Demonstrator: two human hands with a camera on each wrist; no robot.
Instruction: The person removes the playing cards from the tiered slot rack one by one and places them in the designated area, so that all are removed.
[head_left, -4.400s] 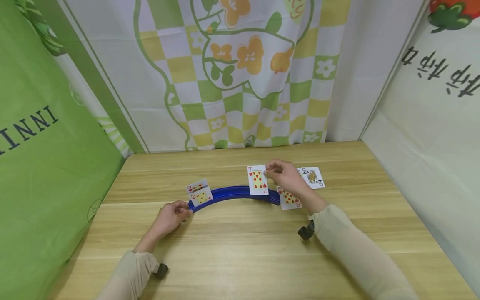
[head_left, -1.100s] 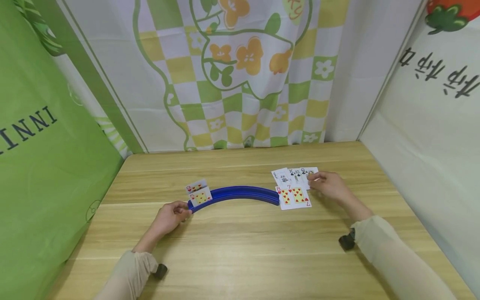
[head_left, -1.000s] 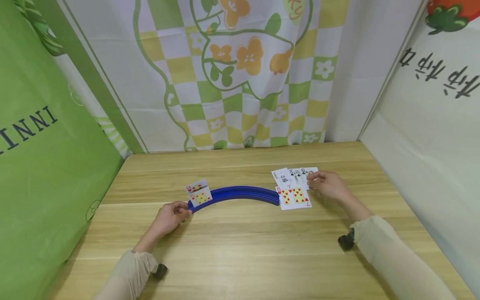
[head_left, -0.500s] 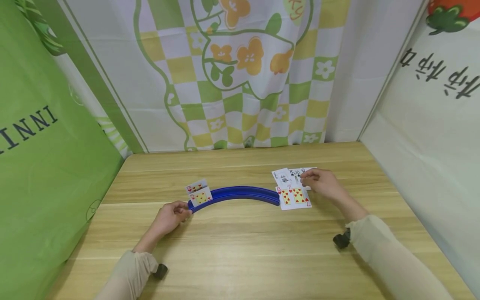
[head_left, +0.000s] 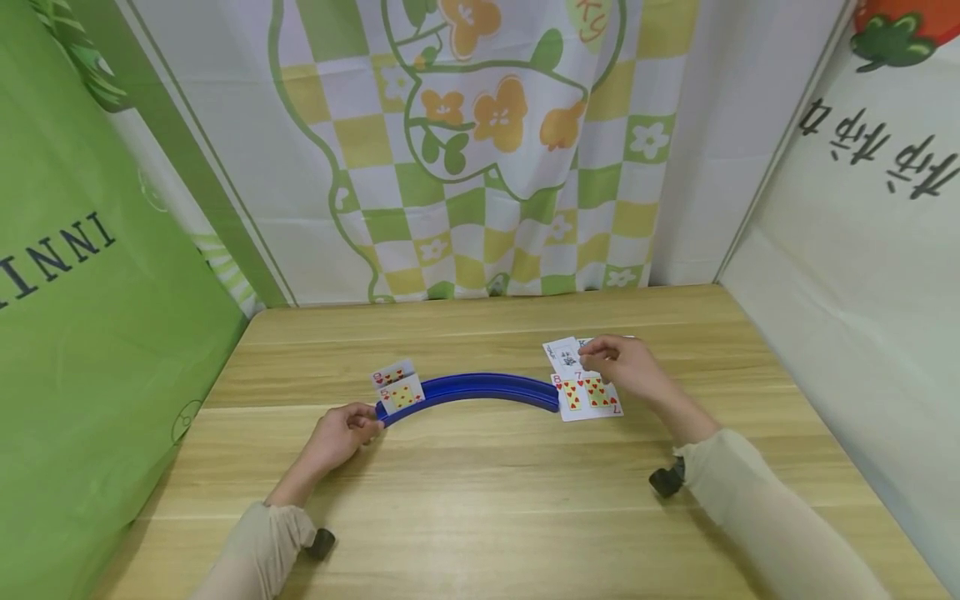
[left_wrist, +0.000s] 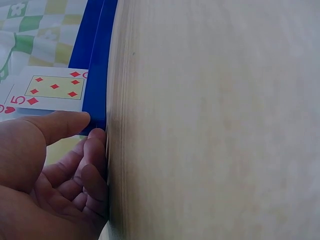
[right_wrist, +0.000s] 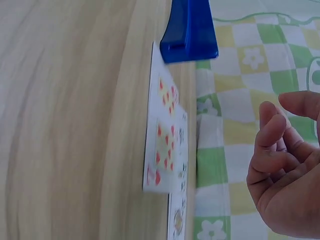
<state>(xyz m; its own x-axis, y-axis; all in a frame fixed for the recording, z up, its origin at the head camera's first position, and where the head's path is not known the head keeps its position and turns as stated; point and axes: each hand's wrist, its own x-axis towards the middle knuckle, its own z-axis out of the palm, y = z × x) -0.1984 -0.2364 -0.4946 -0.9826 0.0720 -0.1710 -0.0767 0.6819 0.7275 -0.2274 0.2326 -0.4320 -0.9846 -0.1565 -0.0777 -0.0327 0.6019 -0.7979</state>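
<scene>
My left hand (head_left: 337, 436) pinches the left end of a curved blue card holder (head_left: 480, 385) between thumb and fingertips. In the holder's left end stand the five of diamonds (head_left: 402, 395) and, behind it, a hearts card (head_left: 388, 375). My right hand (head_left: 630, 367) hovers over face-up cards by the holder's right end; the right wrist view shows thumb and index finger apart, nothing between them. Below it lies the seven of hearts (head_left: 606, 403), overlapping the eight of hearts (head_left: 567, 397). A joker (head_left: 557, 354) lies just left of my right fingertips, and the hand covers most of the black cards beside it.
The wooden table (head_left: 465, 500) runs back to a checked, flowered curtain (head_left: 495, 225). A green cloth wall (head_left: 97, 333) borders it at the left, a white one (head_left: 847, 292) at the right.
Earlier my right hand held the seven of hearts over the holder; the card now lies on the eight. Since then the hand has moved left across the black cards. My left hand stays put.
</scene>
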